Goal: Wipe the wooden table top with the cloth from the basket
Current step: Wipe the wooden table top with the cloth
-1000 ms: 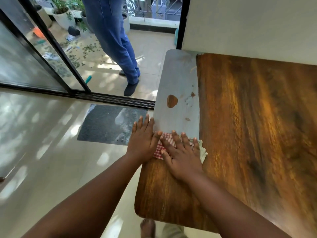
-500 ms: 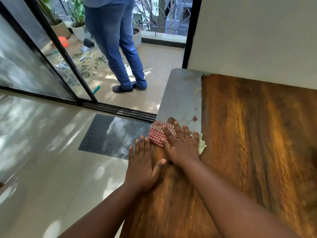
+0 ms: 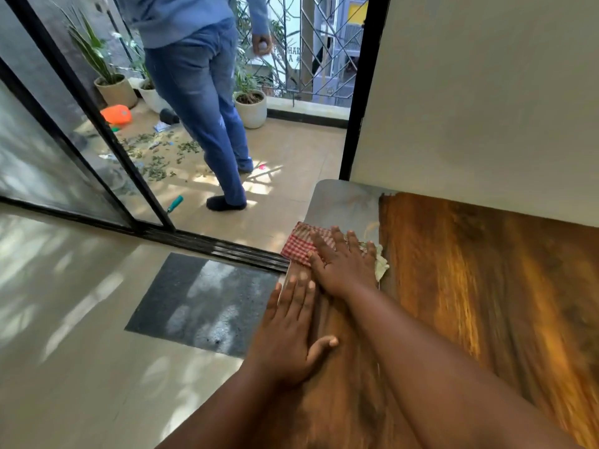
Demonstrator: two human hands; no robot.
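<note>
The right hand (image 3: 345, 265) lies flat with fingers spread, palm pressing down on the red-and-white checked cloth (image 3: 299, 243); it pinches nothing, only bears down on the fabric. The cloth sits bunched under that hand on the wooden table top (image 3: 486, 286), at the table's left edge, with one corner poking out toward the sliding door (image 3: 97, 140) and a pale fold showing on the other side of the hand. The left hand (image 3: 291, 332) rests open on the table nearer the person than the cloth, fingers straight and together, thumb splayed onto the wood; it touches the table only and seems to steady the body.

As for progress, the cloth is out of the basket, which is not in view, and wiping is under way. Beyond the cloth, toward the wall (image 3: 486, 108), a dull grey patch (image 3: 343, 205) covers the table's far left corner; whether that is dust, moisture or glare I cannot tell. If it is grime, that corner is left to do, along with the broad stretch of wood to the table's right, which shows no sign either way.

Past the table's left edge, a second person in jeans (image 3: 201, 108) stands on the balcony among potted plants (image 3: 249, 108).
</note>
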